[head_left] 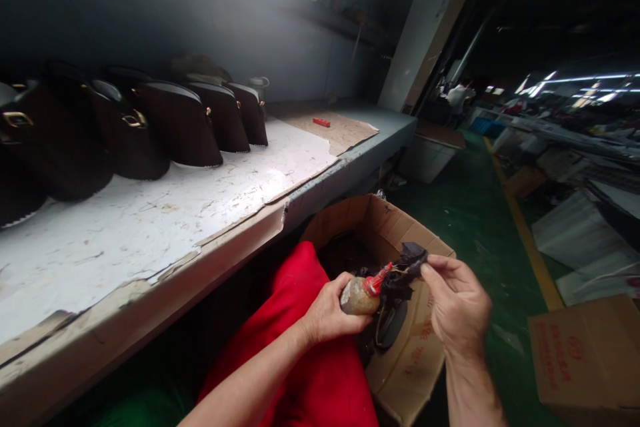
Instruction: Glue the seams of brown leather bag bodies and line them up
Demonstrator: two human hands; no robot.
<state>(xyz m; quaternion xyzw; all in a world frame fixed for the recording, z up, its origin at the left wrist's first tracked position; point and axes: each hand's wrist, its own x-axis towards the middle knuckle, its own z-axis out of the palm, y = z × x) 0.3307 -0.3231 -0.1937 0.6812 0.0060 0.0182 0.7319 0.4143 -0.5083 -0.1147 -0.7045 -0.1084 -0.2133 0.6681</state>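
Observation:
My left hand (pixel 330 310) is wrapped round a stained glue bottle (pixel 359 297) with a red nozzle that points up and to the right. Pinched between the thumb and fingers of my right hand (pixel 459 300) is a crumpled dark scrap (pixel 413 255), close to the nozzle tip. Thin pale strands show between the tip and the scrap. Both hands are above an open cardboard box (pixel 410 373) with dark material inside; its contents are hard to make out.
Several dark brown handbags (pixel 180 123) with gold buckles stand on the white-covered bench (pixel 210 207) at left. A small red object (pixel 321 122) lies farther along it. Another cardboard box (pixel 585 353) sits on the green floor at right. A person (pixel 457 97) is far back.

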